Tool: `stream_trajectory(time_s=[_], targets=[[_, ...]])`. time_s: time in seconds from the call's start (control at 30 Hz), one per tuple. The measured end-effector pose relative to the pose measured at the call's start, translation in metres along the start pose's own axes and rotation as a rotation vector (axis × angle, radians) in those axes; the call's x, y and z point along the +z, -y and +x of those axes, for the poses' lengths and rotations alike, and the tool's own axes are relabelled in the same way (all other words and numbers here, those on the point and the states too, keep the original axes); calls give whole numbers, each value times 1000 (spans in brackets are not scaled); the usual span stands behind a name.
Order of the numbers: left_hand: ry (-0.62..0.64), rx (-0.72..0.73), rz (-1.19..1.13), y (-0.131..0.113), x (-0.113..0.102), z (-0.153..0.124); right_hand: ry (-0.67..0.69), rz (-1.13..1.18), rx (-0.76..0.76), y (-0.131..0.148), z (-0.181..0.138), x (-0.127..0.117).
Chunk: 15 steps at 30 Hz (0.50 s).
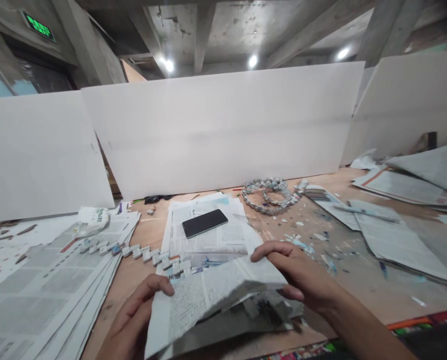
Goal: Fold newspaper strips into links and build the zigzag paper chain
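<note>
A sheet of newspaper is stretched between my hands near the table's front edge, its lower edge lifted and curled. My left hand pinches its left side, thumb on top. On the right, my right hand grips the upper corner with the fingers bent over it. Beneath the raised edge lies some dark, partly hidden material. Just beyond the sheet, a zigzag chain of folded paper runs off to the left. A black smartphone rests on printed sheets farther back.
Stacked newspapers cover the left side. A coiled folded-paper chain sits at the back, before a white board. More paper sheets lie on the right, with paper scraps scattered over the wooden table.
</note>
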<state>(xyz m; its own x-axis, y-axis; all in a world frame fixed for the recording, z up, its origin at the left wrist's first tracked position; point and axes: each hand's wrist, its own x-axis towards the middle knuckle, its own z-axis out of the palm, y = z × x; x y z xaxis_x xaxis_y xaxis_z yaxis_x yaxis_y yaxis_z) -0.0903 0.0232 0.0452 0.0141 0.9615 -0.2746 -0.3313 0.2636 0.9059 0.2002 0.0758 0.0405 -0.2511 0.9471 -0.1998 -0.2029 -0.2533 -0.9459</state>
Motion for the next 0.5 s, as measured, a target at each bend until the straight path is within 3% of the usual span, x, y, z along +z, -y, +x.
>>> stream_trajectory(time_s=[0.1,0.23,0.3,0.37,0.5], targets=[[8,20,-50,-1,-4,6,20,-3,-16,-2,2,-3],[-72,272,-61,-6,-19,30,74,-40,-33,-4,1,-4],[-64,324,53,-13,-20,35,134,-75,-27,-3,-2,-2],[85,247,266,-21,-10,29,204,-112,-19,-3,-5,0],[568,-23,641,-34,35,6,306,-185,-24,1,-11,5]])
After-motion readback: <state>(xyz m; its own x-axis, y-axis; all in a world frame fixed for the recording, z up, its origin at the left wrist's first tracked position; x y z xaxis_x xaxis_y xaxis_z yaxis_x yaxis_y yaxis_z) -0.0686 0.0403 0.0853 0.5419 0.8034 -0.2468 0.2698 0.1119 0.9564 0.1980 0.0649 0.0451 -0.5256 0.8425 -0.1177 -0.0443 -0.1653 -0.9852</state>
